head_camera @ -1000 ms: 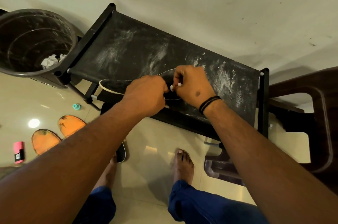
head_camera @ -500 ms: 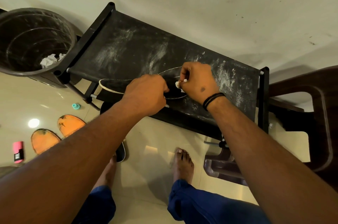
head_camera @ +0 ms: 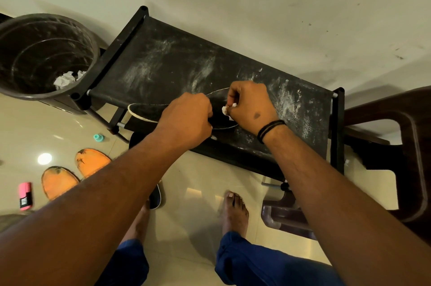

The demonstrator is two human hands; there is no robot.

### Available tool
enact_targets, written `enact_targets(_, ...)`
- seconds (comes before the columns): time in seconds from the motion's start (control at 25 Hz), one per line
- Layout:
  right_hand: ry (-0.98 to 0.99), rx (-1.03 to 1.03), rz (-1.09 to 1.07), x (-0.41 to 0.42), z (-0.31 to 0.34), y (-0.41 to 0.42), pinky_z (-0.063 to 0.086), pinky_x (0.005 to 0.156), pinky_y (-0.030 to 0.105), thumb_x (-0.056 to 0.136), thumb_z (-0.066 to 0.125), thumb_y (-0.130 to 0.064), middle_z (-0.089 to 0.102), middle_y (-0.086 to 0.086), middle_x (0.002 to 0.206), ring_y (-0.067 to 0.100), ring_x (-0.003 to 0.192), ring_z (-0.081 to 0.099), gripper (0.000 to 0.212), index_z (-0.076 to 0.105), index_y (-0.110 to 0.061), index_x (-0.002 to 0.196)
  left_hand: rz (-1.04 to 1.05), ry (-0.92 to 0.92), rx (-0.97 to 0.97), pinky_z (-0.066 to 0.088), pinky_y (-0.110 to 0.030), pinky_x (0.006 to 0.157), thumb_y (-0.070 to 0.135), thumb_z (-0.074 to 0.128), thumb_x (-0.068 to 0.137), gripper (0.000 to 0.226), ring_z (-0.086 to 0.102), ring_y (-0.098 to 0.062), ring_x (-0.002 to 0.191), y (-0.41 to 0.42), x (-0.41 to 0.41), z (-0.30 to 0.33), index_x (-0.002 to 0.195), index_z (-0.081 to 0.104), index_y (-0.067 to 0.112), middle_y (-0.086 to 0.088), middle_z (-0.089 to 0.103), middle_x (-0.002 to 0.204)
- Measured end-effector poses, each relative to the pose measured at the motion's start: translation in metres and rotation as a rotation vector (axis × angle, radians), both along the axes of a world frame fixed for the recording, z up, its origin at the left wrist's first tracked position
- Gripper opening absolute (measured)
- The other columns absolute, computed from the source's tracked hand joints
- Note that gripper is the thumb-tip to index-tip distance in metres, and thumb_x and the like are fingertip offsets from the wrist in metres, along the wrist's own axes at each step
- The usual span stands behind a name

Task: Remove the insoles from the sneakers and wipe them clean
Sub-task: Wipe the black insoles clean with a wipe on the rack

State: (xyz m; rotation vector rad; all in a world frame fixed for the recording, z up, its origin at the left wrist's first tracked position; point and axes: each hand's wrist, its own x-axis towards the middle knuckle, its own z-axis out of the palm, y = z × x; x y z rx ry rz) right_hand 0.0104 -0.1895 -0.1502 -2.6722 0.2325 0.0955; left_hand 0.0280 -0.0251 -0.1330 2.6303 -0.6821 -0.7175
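Observation:
A black insole with a pale edge lies across the dusty top of a black shoe rack. My left hand rests on its middle with fingers curled over it, holding it down. My right hand pinches a small white tissue wad against the insole's right part. The hands hide most of the insole's centre. Two orange insoles lie on the floor at the left. Under my left forearm, a black sneaker peeks out by my foot.
A dark bin with crumpled paper stands left of the rack. A pink object and a teal cap lie on the tiled floor. A dark brown chair stands at the right, the wall behind the rack.
My right hand with the tissue has shifted slightly right and then back along the insole. My left hand has stayed in place.

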Motion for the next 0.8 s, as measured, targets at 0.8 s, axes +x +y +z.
enact_targets(0.8,0.026,-0.203,-0.013,0.031,-0.017,0.014,0.054,0.089,0.034,0.081,0.068,0.002,0.066,0.007,0.107,0.024,0.101,0.063,0.018,0.075,-0.012,0.092,-0.258,0.098,0.065,0.050,-0.041,0.096,0.036,0.060,0.096,0.031,0.047,-0.016,0.096,0.002,-0.016,0.021,0.121,0.058,0.017,0.000,0.051,0.106)
